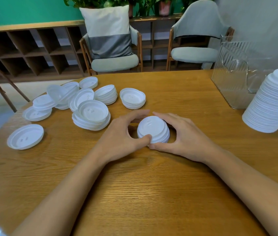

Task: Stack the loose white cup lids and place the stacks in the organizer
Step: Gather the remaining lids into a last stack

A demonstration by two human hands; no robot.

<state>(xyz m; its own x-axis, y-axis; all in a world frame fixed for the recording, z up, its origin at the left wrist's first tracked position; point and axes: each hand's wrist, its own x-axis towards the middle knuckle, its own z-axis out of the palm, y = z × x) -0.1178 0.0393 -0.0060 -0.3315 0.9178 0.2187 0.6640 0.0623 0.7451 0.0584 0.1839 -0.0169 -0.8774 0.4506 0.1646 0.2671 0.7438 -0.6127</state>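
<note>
2 chairs (114, 64) behind wood table (143, 193); hands (121, 135) (184, 137) hold lid stack (152, 129)

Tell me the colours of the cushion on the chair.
The cushion is cream above, grey below; head view.

On my feed I see only bare skin. The left forearm (63, 189) fills the picture toward 7 o'clock and the right forearm (247, 176) toward 4 o'clock, both uncovered to the frame's edge. The left hand (117, 133) and right hand (186, 135) are likewise bare.
</note>
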